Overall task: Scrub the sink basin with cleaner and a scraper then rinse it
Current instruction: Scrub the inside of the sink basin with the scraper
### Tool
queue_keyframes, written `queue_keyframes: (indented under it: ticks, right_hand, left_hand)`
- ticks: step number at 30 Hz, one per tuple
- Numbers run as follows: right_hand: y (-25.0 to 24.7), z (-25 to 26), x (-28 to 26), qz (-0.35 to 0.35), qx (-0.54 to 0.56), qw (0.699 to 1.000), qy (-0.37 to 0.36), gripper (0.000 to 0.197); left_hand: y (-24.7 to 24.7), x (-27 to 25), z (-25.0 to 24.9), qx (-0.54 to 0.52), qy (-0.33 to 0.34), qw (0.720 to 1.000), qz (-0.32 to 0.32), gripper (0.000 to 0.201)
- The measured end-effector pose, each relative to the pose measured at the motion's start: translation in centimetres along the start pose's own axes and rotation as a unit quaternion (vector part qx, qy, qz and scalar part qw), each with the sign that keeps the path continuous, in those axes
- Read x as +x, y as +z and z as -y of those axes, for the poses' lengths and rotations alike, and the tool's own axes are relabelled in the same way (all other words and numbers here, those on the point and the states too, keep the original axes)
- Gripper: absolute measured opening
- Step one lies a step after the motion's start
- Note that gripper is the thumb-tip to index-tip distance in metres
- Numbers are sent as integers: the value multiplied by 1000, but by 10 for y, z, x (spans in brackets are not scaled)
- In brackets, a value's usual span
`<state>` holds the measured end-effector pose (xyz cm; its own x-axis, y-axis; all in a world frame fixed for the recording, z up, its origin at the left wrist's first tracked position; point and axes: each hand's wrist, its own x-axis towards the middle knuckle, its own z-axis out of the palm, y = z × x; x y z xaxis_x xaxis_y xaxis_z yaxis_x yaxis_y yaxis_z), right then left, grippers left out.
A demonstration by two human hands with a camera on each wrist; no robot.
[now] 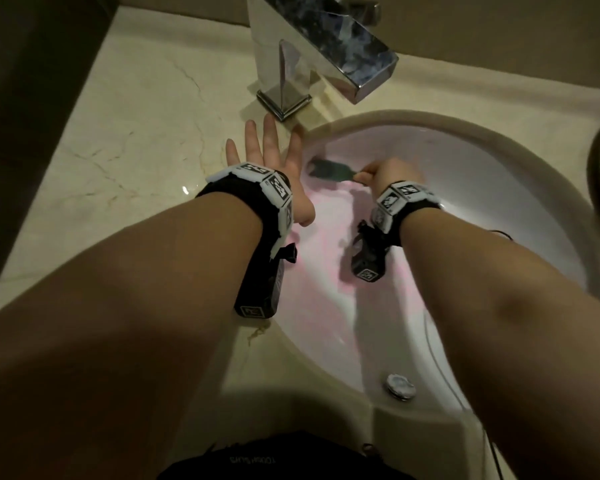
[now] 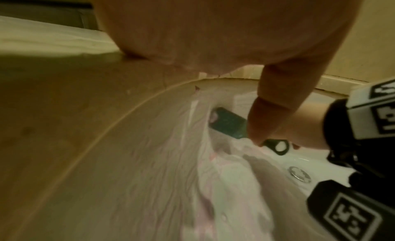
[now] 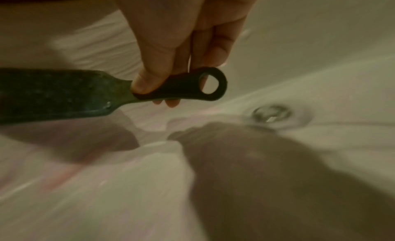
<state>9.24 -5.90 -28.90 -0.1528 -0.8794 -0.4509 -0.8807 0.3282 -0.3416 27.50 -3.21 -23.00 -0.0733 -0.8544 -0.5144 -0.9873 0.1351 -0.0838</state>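
Upside-down pale lettering on the dark garment (image 1: pixel 253 460) at the bottom edge seemed to read "TOUGHSUNS", though blurred.

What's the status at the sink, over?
Left hand flat on countertop. Right hand pinching scraper in pink-filmed basin. Nothing blocking.
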Motion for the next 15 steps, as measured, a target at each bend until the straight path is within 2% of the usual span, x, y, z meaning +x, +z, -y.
queue_keyframes:
  ticks: [3, 5, 7, 11, 13, 15]
  right_hand:
    - [18, 19, -4, 31, 6, 998, -50, 25]
    - [18, 13, -3, 33, -7, 998, -50, 25]
    - [8, -5, 1, 19, -30, 999, -21, 26]
    - [-15, -53, 10, 7, -68, 993, 93, 33]
    - [-16, -60, 10, 24, -80, 989, 124, 31]
    - [-8, -54, 8, 66, -72, 988, 122, 30]
  left_hand:
    - [4, -1, 0, -13, 2, 1000, -18, 100]
    - [3, -1, 0, -15, 2, 1000, -19, 97]
    - [1, -1, 0, -2, -1, 1000, -9, 99]
    - [0, 0, -1, 23, -9, 1000, 0, 98]
    - [1, 0, -1, 17, -11, 1000, -2, 98]
    - [1, 0, -1, 16, -10, 1000, -7, 97]
